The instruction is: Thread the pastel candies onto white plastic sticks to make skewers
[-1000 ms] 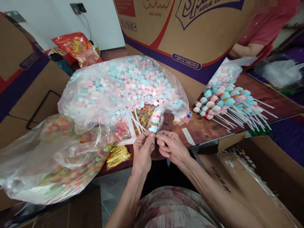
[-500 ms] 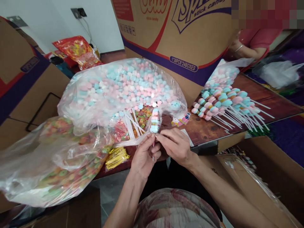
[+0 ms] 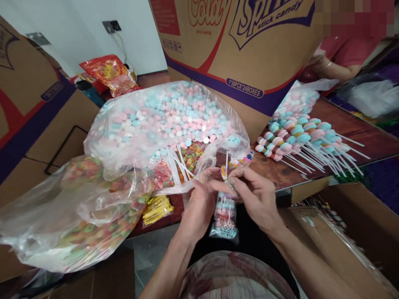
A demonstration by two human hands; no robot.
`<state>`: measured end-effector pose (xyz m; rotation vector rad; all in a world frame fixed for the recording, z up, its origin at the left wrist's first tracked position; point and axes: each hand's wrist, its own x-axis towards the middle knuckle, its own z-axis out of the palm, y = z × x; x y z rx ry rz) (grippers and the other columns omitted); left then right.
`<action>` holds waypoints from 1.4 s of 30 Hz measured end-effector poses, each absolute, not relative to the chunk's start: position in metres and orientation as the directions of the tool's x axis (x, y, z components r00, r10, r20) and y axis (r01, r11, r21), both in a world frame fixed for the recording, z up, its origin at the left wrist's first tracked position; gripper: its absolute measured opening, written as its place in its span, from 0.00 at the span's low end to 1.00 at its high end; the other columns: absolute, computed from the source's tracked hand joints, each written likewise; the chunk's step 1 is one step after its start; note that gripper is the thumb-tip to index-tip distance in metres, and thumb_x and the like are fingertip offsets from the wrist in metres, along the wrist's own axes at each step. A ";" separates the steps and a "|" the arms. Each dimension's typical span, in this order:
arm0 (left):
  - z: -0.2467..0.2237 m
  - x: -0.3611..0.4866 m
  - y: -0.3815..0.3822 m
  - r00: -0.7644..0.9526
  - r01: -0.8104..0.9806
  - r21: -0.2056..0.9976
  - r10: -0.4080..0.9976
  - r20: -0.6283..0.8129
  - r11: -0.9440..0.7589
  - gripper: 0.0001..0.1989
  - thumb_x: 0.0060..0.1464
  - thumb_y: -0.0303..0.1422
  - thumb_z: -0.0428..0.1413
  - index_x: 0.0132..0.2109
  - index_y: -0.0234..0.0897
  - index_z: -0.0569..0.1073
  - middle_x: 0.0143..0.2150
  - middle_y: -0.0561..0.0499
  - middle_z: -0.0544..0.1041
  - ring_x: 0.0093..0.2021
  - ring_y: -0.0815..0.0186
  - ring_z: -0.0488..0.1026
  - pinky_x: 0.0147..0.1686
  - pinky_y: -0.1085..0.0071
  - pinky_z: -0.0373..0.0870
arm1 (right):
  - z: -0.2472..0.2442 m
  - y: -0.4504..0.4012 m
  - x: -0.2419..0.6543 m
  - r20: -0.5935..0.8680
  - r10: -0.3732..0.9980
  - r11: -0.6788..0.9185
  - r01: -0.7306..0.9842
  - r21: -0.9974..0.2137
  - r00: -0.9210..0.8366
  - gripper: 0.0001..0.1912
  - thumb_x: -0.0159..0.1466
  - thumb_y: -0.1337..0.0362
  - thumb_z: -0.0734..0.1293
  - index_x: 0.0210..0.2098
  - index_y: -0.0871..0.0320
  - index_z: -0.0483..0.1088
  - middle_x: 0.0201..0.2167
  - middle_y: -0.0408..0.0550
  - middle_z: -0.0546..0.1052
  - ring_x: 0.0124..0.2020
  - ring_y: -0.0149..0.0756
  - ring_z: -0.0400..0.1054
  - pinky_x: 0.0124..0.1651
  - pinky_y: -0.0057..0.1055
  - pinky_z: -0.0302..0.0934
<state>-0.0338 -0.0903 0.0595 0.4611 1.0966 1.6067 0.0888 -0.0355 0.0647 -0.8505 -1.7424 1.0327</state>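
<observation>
A marshmallow candy stick (image 3: 225, 214) in a clear wrapper hangs upside down at the table's front edge, its white stick pointing up. My left hand (image 3: 202, 199) is closed on the gathered neck of the wrapper from the left. From the other side, the fingertips of my right hand (image 3: 257, 193) pinch the same neck. A bit of coloured wrapping shows between the fingers by the stick; its exact form is hard to make out. Beyond my hands lie loose white sticks (image 3: 178, 164) on ring gummies (image 3: 193, 154). A packet of gold twist ties (image 3: 158, 209) is left of my left hand.
A big clear bag of pink, blue and white marshmallows (image 3: 174, 108) fills the middle. Another bag of ring gummies (image 3: 90, 232) overhangs the front left. Finished candy sticks (image 3: 299, 135) are heaped at right, near a large carton (image 3: 218, 54). An open box (image 3: 352, 220) stands below; a co-worker (image 3: 346, 58) is behind.
The candy stick has been turned over: its marshmallows pointed up and now hang down, with the stick upward. Both hands have shifted right, and the camera view has moved slightly.
</observation>
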 end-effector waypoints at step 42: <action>0.005 -0.027 -0.016 -0.171 0.329 0.940 0.974 0.151 -0.088 0.10 0.53 0.32 0.59 0.42 0.43 0.82 0.45 0.45 0.81 0.48 0.55 0.74 0.56 0.58 0.64 | -0.005 0.051 0.113 0.287 0.943 0.253 0.919 -0.302 -0.166 0.10 0.67 0.65 0.63 0.42 0.58 0.76 0.47 0.58 0.72 0.46 0.49 0.62 0.46 0.42 0.55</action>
